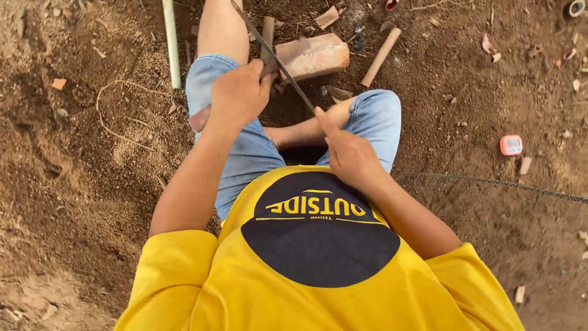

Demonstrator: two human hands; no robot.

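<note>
Both hands clamped a thin metal blade (275, 58): left hand (240, 92) mid-length, right hand (349, 153) at its near end; it slanted up-left, away from the person.

rod (275, 58): top end cut off | lower tip possibly behind right hand (349, 156)

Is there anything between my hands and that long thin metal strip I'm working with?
Nothing visible. The left hand is closed around the thin metal strip at knee height, and the right hand touches the strip's lower end with a finger. The brick lies behind the strip on the dirt ground, not between hands and strip.
</note>
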